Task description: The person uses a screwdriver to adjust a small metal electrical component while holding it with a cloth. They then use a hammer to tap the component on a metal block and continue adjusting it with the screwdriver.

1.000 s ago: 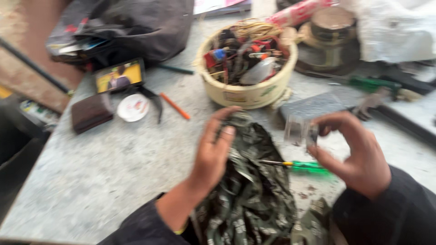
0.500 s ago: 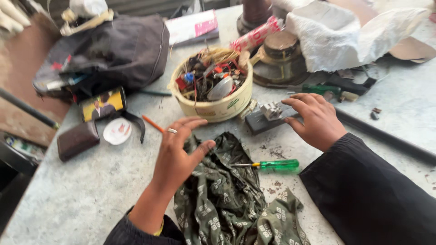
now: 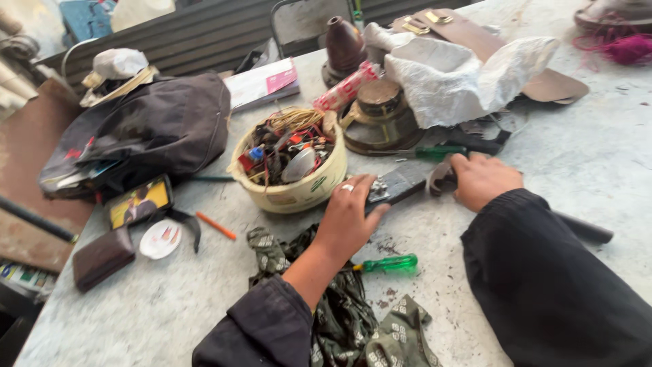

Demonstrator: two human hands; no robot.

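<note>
1. Since the earlier frame, both hands are seen moved off the patterned cloth and up to a dark flat device [image 3: 397,185]; the left hand, spread over the cloth before, is now closed on the device's near end.
2. The grey worktop [image 3: 577,156] is shown carrying everything, with dust and small crumbs scattered on it.
3. A dark bag [image 3: 163,126] is laid at the far left, with a pale cap resting on top of it.
4. The patterned green cloth [image 3: 339,312] is left crumpled at the near edge, partly under the left forearm.
5. A cream bowl [image 3: 299,194] filled with wires and small parts is placed just beside the left hand, on its far side.
6. The dark flat device is found lying between the bowl and the right hand, flat on the worktop.
7. The left hand [image 3: 352,214], with a ring on one finger, is clasped on the device's near end.
8. The right hand [image 3: 483,180] is curled, knuckles up, at the device's far end; whether it is grasping the device or a part beside it cannot be told.
9. A green-handled screwdriver [image 3: 387,264] is laid just beside the left wrist, touching the cloth's edge.
</note>
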